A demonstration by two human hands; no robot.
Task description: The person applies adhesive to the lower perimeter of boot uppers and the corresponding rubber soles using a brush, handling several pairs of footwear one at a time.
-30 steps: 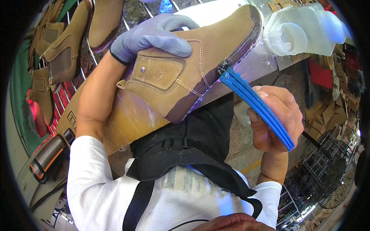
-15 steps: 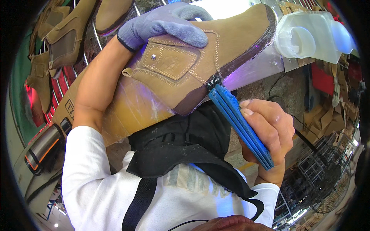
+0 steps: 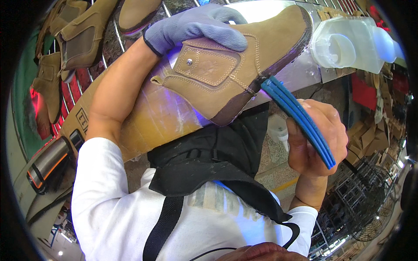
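Observation:
A tan ankle boot point(image 3: 278, 37) with a stitched side panel and a metal stud lies on its side, toe to the upper right. My left hand point(image 3: 198, 28), in a grey-lilac glove, grips it across the upper from the far side. In my bare right hand point(image 3: 325, 119) is a long blue ridged tool point(image 3: 300, 119), bowed along its length. The tool's tip meets the dark brown band point(image 3: 278, 66) along the boot's bottom edge, near the arch. Whether the tip carries bristles is too small to tell.
Under the boot lies a cardboard sheet point(image 3: 143, 137) with clear film. A translucent plastic container point(image 3: 365, 43) stands at the far right. More tan boots point(image 3: 89, 32) rest on metal bars at the far left. A metal cylinder point(image 3: 52, 161) lies left; a fan point(image 3: 370, 213) stands lower right.
The tool's tip has moved up and right along the boot's bottom edge, from near the heel toward the arch. My right hand moved right with it. Boot and left hand appear slightly further right.

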